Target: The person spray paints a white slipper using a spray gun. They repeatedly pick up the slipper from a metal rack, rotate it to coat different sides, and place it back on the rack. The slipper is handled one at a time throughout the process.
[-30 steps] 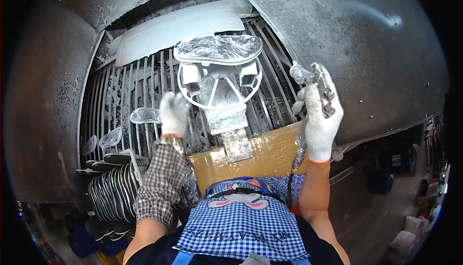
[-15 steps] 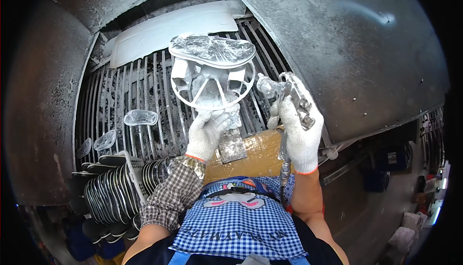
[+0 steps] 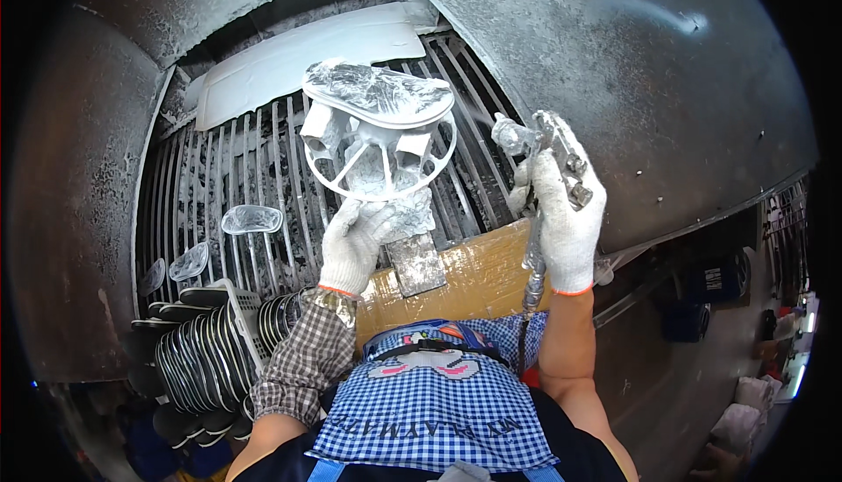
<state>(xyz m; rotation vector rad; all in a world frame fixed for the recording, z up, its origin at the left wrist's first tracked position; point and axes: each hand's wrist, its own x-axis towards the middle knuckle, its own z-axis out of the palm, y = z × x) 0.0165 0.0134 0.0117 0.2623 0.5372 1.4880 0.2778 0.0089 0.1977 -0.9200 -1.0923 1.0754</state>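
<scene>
A white spoked wheel-shaped stand (image 3: 387, 196), crusted with paint, carries a white-edged shoe sole (image 3: 381, 96) whose top is covered in crinkled clear film. My left hand (image 3: 349, 249), in a white knit glove, is closed at the near rim of the stand; part of its fingers is hidden against it. Below the rim, a flat metal bar (image 3: 416, 264) runs toward me. My right hand (image 3: 566, 219), also gloved, grips a paint-caked spray gun (image 3: 517, 137) upright, its nozzle facing left toward the sole. A hose hangs from the gun's handle.
Beneath the stand is a slatted metal grate (image 3: 263, 149) between metal booth walls (image 3: 631, 105). Film-covered pieces (image 3: 252, 220) lie at its left. A white basket (image 3: 246, 315) and rows of soles (image 3: 202, 350) stand nearer. A taped cardboard sheet (image 3: 474, 276) lines the front edge.
My right hand has moved the spray gun to the right, away from the sole. The wheel's spokes have turned a little, and my left hand has shifted slightly left along the rim.
</scene>
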